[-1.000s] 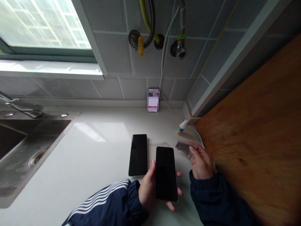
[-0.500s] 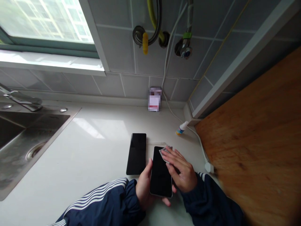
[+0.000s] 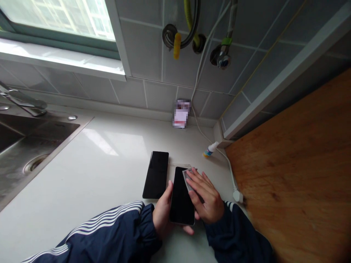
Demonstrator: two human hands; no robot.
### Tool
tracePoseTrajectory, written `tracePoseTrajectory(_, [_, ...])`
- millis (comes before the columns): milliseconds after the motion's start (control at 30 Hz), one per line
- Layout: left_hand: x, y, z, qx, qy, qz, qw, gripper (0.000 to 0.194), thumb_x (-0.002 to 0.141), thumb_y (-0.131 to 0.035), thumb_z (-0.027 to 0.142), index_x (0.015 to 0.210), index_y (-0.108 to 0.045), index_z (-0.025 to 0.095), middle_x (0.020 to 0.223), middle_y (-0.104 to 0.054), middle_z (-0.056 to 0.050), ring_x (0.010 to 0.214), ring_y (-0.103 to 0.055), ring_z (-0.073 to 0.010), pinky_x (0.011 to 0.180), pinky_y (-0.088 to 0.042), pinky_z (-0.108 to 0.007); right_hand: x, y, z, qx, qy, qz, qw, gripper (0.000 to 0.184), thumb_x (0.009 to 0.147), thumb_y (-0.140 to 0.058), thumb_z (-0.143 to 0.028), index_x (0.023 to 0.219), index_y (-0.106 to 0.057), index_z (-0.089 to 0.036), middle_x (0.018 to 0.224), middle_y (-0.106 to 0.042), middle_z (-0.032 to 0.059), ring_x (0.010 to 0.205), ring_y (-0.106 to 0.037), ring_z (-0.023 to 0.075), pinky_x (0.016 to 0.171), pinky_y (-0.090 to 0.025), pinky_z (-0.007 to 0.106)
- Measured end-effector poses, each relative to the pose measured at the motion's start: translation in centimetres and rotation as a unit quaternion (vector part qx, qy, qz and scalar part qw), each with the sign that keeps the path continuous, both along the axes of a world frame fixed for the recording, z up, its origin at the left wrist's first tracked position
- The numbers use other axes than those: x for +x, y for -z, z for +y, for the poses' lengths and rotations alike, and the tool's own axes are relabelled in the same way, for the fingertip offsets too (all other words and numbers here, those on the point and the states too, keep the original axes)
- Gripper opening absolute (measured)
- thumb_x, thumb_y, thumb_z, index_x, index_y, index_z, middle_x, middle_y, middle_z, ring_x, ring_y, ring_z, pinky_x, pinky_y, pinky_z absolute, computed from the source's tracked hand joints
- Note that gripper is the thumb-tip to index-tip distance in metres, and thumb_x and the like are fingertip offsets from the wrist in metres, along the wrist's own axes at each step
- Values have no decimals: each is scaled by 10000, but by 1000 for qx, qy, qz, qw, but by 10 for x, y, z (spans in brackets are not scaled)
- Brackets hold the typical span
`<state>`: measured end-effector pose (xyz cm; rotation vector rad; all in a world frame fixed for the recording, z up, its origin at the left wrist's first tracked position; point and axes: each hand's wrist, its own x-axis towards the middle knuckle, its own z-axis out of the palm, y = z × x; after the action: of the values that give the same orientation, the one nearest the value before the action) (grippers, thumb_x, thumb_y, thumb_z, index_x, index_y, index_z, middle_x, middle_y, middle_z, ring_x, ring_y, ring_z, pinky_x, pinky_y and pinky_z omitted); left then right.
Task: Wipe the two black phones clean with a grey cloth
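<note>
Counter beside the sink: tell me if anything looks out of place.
The small white bottle with a blue label seems to lie on its side on the white counter, near the wall. It looks knocked over rather than stood upright, and it sits close to the white cable.

Left hand (image 3: 161, 213) grips black smartphone (image 3: 181, 197) at front of white counter (image 3: 95, 164); right hand (image 3: 205, 197) presses grey cloth (image 3: 188, 180) on its screen.
Second black phone (image 3: 155, 175) lies flat just beside, toward steel sink (image 3: 52, 157); small dropper bottle (image 3: 210, 149) near back edge, by white cable (image 3: 216, 146).
</note>
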<state>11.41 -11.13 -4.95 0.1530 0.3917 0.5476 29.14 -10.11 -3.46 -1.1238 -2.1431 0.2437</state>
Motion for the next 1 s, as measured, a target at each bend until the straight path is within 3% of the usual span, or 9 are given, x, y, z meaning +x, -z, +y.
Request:
tracePoseTrajectory(200, [0, -4, -1, -1, -14, 0, 1000, 934, 919, -191, 760, 1259, -642, 16, 919, -736, -236, 827, -728, -310, 548, -612, -388, -2, 3, -1, 5, 13, -25, 1000, 401, 965, -495, -178, 1357, -574, -206, 1416, -589, 113, 1402, -473, 267, 1144, -383, 559])
tracePoseTrajectory(400, [6, 0, -2, 7, -39, 8, 999, 858, 946, -229, 713, 1196, -683, 30, 1004, -729, -231, 775, -726, -288, 499, -602, -364, -6, 7, -2, -10, 22, -43, 999, 545, 980, -479, -230, 1517, -386, -210, 1527, -457, 129, 1454, -384, 292, 1141, -380, 586])
tracePoseTrajectory(467, [7, 1, -4, 28, -40, 4, 999, 821, 961, -229, 685, 1294, -635, 52, 1079, -716, -233, 804, -729, -297, 484, -592, -347, -9, 6, -4, -12, 23, -37, 999, 578, 987, -460, -246, 1547, -324, -200, 1565, -394, 137, 1477, -339, 298, 1150, -372, 581])
tracePoseTrajectory(567, [9, -1, -7, 51, -50, 25, 997, 695, 981, -307, 620, 1505, -437, 181, 1231, -677, -201, 943, -721, -337, 486, -583, -333, -13, 4, -8, -24, 25, -24, 999, 599, 1000, -428, -299, 1565, -276, -173, 1605, -312, 144, 1505, -267, 314, 1172, -335, 586])
tracePoseTrajectory(633, [9, -3, -9, 58, -59, 41, 996, 655, 987, -379, 566, 1561, -324, 256, 1337, -631, -167, 1093, -676, -361, 594, -607, -369, -16, 3, -10, -34, 25, -23, 999, 616, 1007, -411, -347, 1571, -253, -155, 1618, -279, 150, 1514, -236, 327, 1187, -295, 601])
tracePoseTrajectory(700, [10, -5, -9, 62, -74, 38, 995, 643, 989, -408, 535, 1565, -313, 266, 1421, -578, -136, 1247, -588, -362, 824, -592, -440, -17, 2, -13, -39, 15, -31, 999, 633, 1013, -397, -397, 1573, -243, -145, 1621, -272, 153, 1517, -224, 334, 1196, -261, 613])
tracePoseTrajectory(800, [13, -4, -8, 82, -123, 11, 989, 593, 999, -416, 492, 1541, -373, 254, 1544, -455, -69, 1441, -382, -301, 1162, -351, -444, -17, 1, -14, -39, -17, -43, 998, 660, 1012, -381, -460, 1570, -248, -133, 1619, -278, 156, 1517, -221, 339, 1203, -239, 616])
tracePoseTrajectory(900, [15, 0, -6, 127, -183, 15, 975, 549, 996, -459, 441, 1510, -425, 254, 1605, -352, -8, 1516, -217, -224, 1243, -156, -350, -17, 0, -14, -24, -27, -41, 999, 637, 1006, -411, -428, 1564, -272, -155, 1608, -314, 140, 1508, -255, 324, 1207, -244, 600])
tracePoseTrajectory(1000, [15, 2, -7, 139, -183, 41, 972, 536, 1007, -444, 423, 1517, -403, 265, 1618, -318, 7, 1521, -196, -208, 1248, -140, -345, -18, 2, -12, -20, 20, -32, 999, 580, 1005, -424, -319, 1558, -294, -204, 1592, -357, 110, 1496, -302, 291, 1204, -275, 577])
